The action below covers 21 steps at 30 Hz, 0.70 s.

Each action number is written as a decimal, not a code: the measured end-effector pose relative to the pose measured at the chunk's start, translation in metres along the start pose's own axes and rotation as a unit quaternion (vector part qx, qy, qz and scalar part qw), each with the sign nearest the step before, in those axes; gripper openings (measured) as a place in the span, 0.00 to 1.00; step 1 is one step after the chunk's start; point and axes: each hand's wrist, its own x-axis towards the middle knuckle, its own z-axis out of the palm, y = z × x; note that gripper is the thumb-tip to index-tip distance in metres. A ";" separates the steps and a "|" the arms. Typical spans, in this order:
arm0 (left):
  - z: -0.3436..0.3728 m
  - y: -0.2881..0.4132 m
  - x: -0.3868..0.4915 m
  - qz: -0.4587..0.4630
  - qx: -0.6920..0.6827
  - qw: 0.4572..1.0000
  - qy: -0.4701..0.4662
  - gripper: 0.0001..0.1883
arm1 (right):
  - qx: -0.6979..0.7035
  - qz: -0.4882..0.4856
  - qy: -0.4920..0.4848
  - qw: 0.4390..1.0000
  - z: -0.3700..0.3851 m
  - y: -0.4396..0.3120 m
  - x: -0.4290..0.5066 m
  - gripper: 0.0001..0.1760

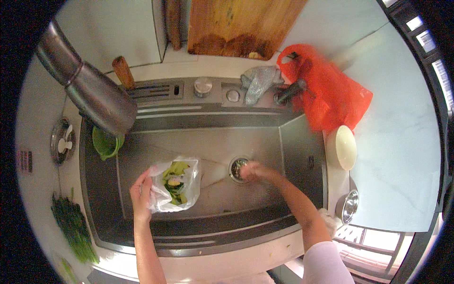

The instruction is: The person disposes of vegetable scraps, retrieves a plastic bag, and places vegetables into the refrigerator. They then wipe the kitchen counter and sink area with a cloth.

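My left hand (142,193) grips the left edge of a translucent white plastic bag (192,198) over the left half of the sink. Green and yellowish vegetable scraps (175,183) lie inside its open mouth. Over at the drain of the dark metal sink (198,142), my right hand (251,171) reaches to the round drain opening (234,169). Small bits show in the drain beside the fingers. Blur and the fingers themselves hide whether the right hand holds anything.
A green strainer (106,142) sits at the sink's left, under a large metallic cylinder (103,99). Leafy greens (72,227) lie on the left counter. A red plastic bag (330,92), a cream bowl (345,147) and a steel bowl (349,207) stand at right. A cloth (260,83) lies behind.
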 end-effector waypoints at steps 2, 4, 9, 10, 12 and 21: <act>0.000 0.000 0.002 -0.001 0.018 1.000 -0.013 0.16 | 0.038 -0.030 0.062 0.997 0.009 -0.016 0.012 0.06; 0.002 0.003 0.003 -0.018 0.047 0.999 -0.020 0.17 | -0.149 -0.040 0.068 0.986 0.007 -0.044 0.004 0.10; -0.006 -0.004 0.001 0.012 -0.014 1.000 -0.009 0.16 | -0.444 -0.155 0.119 0.874 0.065 -0.115 -0.157 0.24; -0.007 -0.003 0.000 0.003 -0.012 1.000 -0.022 0.16 | -0.441 -0.182 0.106 0.873 0.069 -0.106 -0.195 0.29; -0.003 -0.001 -0.001 -0.004 -0.010 0.999 -0.040 0.16 | -0.444 -0.188 0.103 0.870 0.083 -0.084 -0.258 0.38; -0.002 -0.008 0.001 0.001 0.000 1.000 -0.009 0.17 | -0.424 0.103 0.092 0.895 0.118 -0.091 -0.171 0.22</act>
